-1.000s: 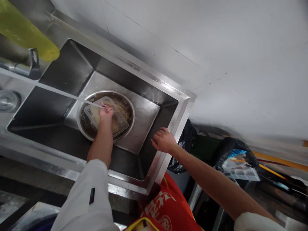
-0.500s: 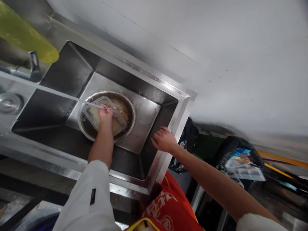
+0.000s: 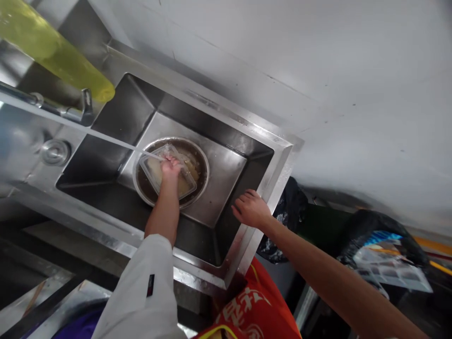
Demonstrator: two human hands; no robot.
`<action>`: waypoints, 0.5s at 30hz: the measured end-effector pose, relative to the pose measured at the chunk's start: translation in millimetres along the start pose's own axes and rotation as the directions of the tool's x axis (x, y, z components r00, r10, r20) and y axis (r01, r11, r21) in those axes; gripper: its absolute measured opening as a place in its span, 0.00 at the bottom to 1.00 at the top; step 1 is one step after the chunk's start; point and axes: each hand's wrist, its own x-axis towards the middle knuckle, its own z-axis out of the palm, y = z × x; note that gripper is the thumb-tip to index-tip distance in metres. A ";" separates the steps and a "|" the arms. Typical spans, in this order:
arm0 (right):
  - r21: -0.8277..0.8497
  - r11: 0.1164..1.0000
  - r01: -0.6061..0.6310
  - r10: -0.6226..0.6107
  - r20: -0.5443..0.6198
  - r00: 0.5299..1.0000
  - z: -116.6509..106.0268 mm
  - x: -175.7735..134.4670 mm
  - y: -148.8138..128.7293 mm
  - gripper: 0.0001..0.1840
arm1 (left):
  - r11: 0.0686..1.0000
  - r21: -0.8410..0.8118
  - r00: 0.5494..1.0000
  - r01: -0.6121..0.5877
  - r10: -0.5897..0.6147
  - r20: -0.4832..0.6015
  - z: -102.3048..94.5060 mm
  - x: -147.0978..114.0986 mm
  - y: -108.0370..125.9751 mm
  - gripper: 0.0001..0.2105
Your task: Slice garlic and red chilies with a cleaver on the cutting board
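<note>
My left hand (image 3: 170, 167) is closed on a clear rectangular plastic container (image 3: 152, 175), which is tilted inside a round metal bowl (image 3: 205, 181). Brownish water stands in the bowl, with pale pieces (image 3: 190, 165) under and beside the container. A thin whitish line (image 3: 113, 140) runs from the left edge to my left fingers; whether it is a water stream or a hose I cannot tell. My right hand (image 3: 251, 208) rests on the right rim of the steel sink (image 3: 278, 165), its loosely bent fingers apart over the inside, holding nothing.
A faucet (image 3: 86, 108) and a yellow translucent object (image 3: 67, 59) are at the upper left. A round metal fitting (image 3: 55, 152) sits left of the basin. Black bin bags (image 3: 289, 212) and a lined bin with plastic trays (image 3: 391, 266) stand at the right. A wall (image 3: 335, 70) borders the sink.
The view has shifted, so the sink and bowl appear farther right. My left hand keeps hold of the container in the bowl. My right hand stays on the rim.
</note>
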 end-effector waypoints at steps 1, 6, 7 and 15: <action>0.006 1.000 -0.003 0.003 0.003 1.000 -0.5 0.3 0.1 0.17 | 0.998 0.021 0.998 0.060 -0.060 0.002 1.3 -8.4 -11.0 0.19; 0.019 1.000 -0.003 0.002 0.012 1.000 -1.4 0.3 1.3 0.18 | 0.911 0.173 0.925 0.374 -0.379 -0.005 -7.8 -70.9 -104.8 0.11; 0.018 1.000 0.000 0.000 0.010 1.000 -1.1 0.0 1.4 0.18 | 0.885 0.190 0.903 0.425 -0.428 -0.023 -12.3 -82.2 -123.4 0.08; 0.009 1.000 0.012 -0.012 -0.018 1.000 -0.6 -0.6 0.8 0.18 | 0.944 -0.006 0.934 0.331 -0.328 -0.140 -41.0 -92.8 -170.4 0.09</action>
